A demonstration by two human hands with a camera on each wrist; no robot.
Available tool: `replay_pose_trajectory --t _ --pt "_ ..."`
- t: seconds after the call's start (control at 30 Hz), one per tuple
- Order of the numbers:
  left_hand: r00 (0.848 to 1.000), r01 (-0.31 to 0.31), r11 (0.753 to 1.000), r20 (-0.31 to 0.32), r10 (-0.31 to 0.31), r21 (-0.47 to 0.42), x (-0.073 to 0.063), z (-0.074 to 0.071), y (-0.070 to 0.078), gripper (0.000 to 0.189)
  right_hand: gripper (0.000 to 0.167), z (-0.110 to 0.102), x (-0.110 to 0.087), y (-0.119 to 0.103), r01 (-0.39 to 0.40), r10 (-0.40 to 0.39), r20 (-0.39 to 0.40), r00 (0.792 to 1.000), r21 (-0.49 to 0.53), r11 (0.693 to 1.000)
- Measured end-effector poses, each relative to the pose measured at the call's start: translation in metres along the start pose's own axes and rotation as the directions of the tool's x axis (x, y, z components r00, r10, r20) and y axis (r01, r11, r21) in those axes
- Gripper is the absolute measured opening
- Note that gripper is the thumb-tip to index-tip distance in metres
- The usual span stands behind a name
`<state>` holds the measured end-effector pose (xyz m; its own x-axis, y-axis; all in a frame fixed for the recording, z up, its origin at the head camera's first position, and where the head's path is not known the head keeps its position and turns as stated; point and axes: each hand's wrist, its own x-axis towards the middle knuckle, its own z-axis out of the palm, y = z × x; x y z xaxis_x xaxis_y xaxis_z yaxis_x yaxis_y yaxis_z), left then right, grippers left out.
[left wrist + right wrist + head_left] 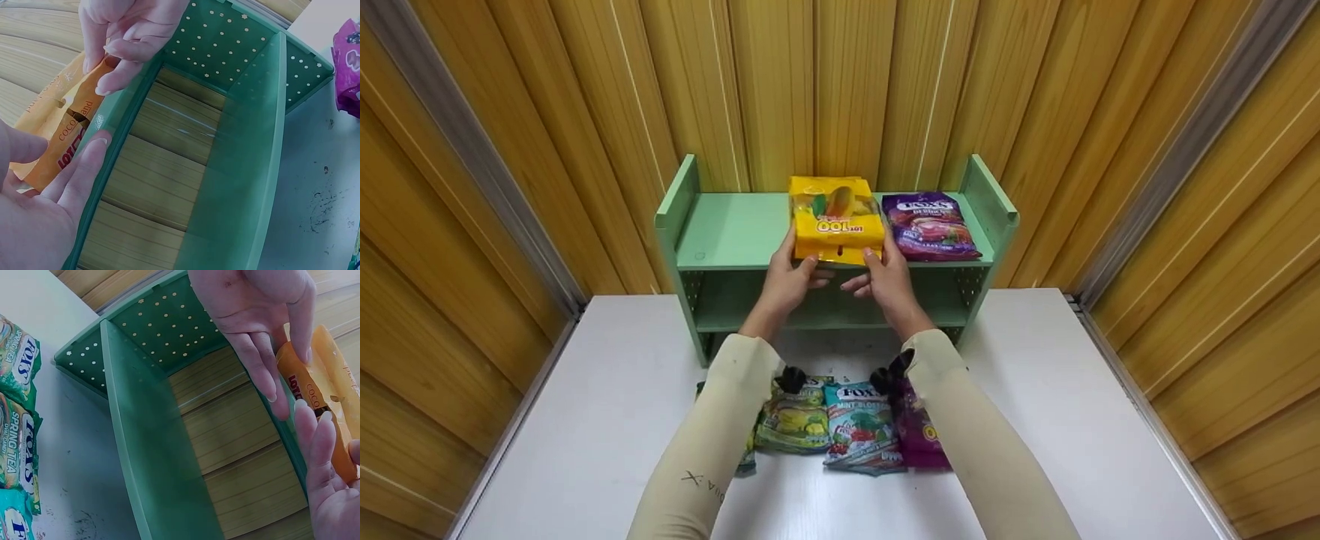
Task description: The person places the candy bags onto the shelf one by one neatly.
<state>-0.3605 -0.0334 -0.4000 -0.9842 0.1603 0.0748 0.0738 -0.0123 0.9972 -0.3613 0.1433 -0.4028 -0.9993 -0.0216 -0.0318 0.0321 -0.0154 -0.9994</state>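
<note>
Both hands hold a yellow Lot 100 candy bag over the front edge of the green rack's top shelf. Along the bag's left lower corner, the left hand pinches with its thumb on top. On the opposite corner the right hand does likewise, other fingers loosely extended below. Close by on the right, a purple Fox's Berries candy bag lies on the same shelf. Seen from beneath in the left wrist view, the yellow bag overlaps the shelf edge.
On the white table before the rack lie a yellow-green candy bag, a turquoise Fox's mint bag and a magenta bag, partly hidden by the sleeves. Fox's Spring Tea bags show in the right wrist view. Wood-look panels stand behind.
</note>
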Motion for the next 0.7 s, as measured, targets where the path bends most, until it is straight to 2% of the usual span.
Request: replay_pose_trajectory --t 0.47,0.7 --pt "1.0 -0.017 1.0 0.0 0.017 -0.014 0.0015 -0.0004 0.0006 0.067 0.062 0.0032 0.0013 -0.0014 0.006 -0.007 -0.03 1.0 -0.028 1.0" --pt "1.0 0.004 1.0 -0.009 -0.004 -0.006 0.0002 -0.0009 0.0034 0.068 0.062 0.0024 -0.0011 -0.0019 0.033 -0.033 -0.035 0.999 -0.007 0.999"
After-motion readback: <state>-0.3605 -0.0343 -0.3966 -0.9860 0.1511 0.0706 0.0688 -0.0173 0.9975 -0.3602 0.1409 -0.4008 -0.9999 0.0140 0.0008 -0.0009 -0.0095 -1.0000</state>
